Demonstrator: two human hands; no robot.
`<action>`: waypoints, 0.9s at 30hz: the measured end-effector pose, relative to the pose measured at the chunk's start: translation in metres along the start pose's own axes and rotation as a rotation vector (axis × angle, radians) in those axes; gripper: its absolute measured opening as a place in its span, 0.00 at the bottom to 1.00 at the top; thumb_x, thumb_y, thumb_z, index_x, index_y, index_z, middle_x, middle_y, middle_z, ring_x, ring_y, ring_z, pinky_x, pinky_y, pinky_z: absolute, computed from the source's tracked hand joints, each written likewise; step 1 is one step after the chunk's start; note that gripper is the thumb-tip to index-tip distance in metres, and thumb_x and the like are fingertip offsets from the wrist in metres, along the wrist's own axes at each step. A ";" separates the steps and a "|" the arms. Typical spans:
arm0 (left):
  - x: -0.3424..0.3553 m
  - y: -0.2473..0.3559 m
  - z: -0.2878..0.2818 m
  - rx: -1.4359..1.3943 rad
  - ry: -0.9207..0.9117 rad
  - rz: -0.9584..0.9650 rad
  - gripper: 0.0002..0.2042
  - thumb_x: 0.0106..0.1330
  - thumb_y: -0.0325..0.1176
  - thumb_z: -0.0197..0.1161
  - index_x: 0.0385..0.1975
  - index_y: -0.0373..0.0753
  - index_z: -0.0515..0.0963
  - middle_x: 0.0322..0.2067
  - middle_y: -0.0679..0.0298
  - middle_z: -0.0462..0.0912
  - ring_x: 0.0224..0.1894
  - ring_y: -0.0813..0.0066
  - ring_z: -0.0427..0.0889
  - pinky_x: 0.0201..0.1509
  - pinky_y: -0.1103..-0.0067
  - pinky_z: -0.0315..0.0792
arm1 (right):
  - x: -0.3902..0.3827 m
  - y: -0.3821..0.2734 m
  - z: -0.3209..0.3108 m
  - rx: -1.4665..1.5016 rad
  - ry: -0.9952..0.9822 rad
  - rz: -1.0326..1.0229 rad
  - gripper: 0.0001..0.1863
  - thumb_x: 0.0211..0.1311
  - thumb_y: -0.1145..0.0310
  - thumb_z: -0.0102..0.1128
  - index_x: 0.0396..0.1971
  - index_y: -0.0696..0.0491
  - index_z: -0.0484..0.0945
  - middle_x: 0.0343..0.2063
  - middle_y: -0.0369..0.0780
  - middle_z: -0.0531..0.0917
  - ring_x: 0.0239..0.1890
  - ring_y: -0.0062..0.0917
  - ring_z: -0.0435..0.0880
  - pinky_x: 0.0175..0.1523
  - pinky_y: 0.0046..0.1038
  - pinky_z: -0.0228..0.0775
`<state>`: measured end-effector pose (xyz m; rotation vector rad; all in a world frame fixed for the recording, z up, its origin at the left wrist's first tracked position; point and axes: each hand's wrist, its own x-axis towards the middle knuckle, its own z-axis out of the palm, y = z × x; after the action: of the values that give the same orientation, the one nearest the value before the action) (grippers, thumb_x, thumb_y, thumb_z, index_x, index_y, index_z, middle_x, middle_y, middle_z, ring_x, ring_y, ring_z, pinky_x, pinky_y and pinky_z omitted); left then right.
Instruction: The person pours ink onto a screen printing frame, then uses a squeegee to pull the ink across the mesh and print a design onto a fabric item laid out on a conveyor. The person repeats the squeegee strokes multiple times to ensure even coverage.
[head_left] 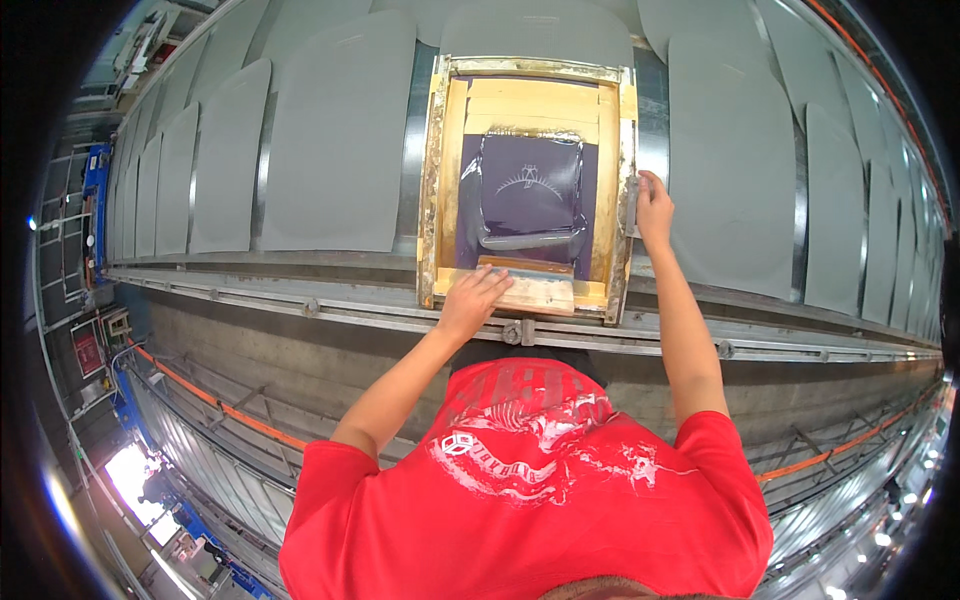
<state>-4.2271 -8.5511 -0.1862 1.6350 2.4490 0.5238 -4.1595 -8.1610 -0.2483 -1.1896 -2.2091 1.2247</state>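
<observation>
Left hand point(472, 297) lay flat, fingers spread, on the wooden squeegee point(530, 290) at the frame's point(432, 180) near edge; right hand point(652, 205) curled on its side rail. Uneven pressure could probably smear ink.

The person wears a bright red short-sleeved T-shirt point(520, 500), and it fills the lower middle of the head view. Across its chest runs a white printed graphic point(530, 430), cracked and streaky, with blocky shapes and swirling lines; above the graphic the shirt shows a fainter, darker red pattern. The sleeves end above the elbows, to either side of the graphic, leaving both forearms bare. No watch, gloves or rings show on the left hand point(472, 298) or right hand point(653, 205).
</observation>
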 end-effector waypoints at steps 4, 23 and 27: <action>0.049 -0.031 0.010 0.079 0.072 -0.007 0.25 0.56 0.25 0.66 0.58 0.45 0.80 0.58 0.64 0.82 0.61 0.58 0.79 0.61 0.64 0.73 | 0.007 0.008 -0.018 -0.579 -0.059 -0.278 0.20 0.70 0.51 0.60 0.55 0.46 0.83 0.55 0.42 0.80 0.54 0.40 0.78 0.54 0.42 0.74; 0.108 -0.061 -0.001 -0.134 0.129 -0.038 0.17 0.53 0.24 0.67 0.44 0.43 0.87 0.42 0.57 0.88 0.47 0.56 0.86 0.52 0.65 0.78 | -0.099 -0.063 0.033 -0.321 -0.378 -0.479 0.24 0.47 0.80 0.68 0.50 0.58 0.82 0.46 0.46 0.82 0.51 0.42 0.81 0.57 0.39 0.74; 0.145 -0.080 -0.022 -0.132 -0.034 -0.109 0.20 0.51 0.24 0.70 0.48 0.42 0.85 0.47 0.60 0.88 0.49 0.59 0.86 0.52 0.68 0.81 | -0.058 -0.073 0.031 -0.445 -0.339 -0.615 0.21 0.49 0.74 0.69 0.47 0.54 0.84 0.46 0.40 0.83 0.51 0.36 0.81 0.56 0.39 0.72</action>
<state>-4.3607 -8.4509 -0.1853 1.4392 2.4064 0.6209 -4.1824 -8.2440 -0.2010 -0.3540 -2.8903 0.7335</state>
